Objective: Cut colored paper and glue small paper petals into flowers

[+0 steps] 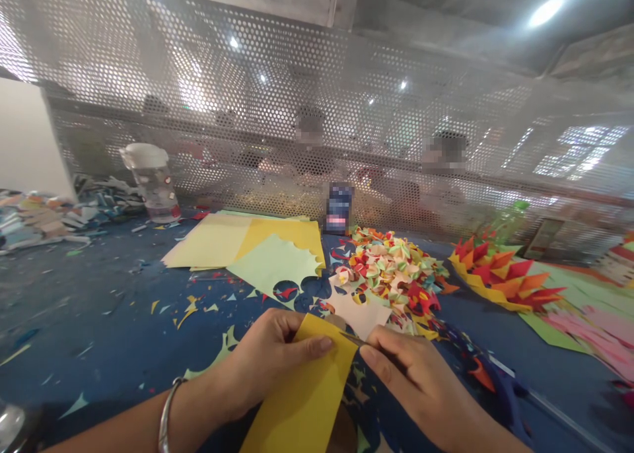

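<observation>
My left hand [270, 360] pinches the top left of a yellow paper sheet [307, 400], thumb laid across its face. My right hand [413, 380] is closed around a thin tool, probably scissors [357, 341], whose tip meets the sheet's upper right edge. Just beyond the hands lie a white cut paper piece [361, 311] and a pale green sheet [275, 265] with round cut-outs along its edge.
A heap of small folded coloured papers [396, 268] lies ahead, and a red-orange-yellow spiked paper form [505, 278] to the right. Yellow sheets [232, 238], a lidded cup [151, 182] and a small can [339, 209] stand before a perforated metal screen [317, 109]; people sit behind it. Scraps litter the blue table [99, 321].
</observation>
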{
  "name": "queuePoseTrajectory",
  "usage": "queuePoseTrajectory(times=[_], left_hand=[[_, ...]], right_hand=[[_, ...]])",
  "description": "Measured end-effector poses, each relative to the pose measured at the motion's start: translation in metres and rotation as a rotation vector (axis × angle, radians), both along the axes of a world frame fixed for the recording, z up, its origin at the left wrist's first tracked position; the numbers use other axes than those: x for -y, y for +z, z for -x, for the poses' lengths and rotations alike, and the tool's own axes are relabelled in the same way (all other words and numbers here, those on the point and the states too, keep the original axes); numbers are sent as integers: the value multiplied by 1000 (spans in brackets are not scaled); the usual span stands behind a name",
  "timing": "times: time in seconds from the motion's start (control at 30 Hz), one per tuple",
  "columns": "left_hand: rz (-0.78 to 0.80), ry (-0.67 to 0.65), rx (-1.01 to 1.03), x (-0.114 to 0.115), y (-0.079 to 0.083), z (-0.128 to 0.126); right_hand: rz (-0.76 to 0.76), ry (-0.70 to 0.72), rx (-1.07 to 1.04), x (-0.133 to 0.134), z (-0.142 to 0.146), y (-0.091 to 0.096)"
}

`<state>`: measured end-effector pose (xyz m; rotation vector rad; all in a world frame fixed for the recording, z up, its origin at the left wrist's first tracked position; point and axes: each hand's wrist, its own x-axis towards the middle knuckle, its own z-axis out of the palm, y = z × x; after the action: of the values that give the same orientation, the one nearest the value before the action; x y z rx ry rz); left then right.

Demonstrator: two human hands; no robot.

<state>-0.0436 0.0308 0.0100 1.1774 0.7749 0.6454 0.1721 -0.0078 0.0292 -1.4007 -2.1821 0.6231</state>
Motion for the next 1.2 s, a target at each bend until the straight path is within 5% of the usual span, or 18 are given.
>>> queuePoseTrajectory(times=[1.2], left_hand=[[4, -28, -4, 3, 3, -1]], right_hand=[[-13, -6, 37, 0, 0, -3]])
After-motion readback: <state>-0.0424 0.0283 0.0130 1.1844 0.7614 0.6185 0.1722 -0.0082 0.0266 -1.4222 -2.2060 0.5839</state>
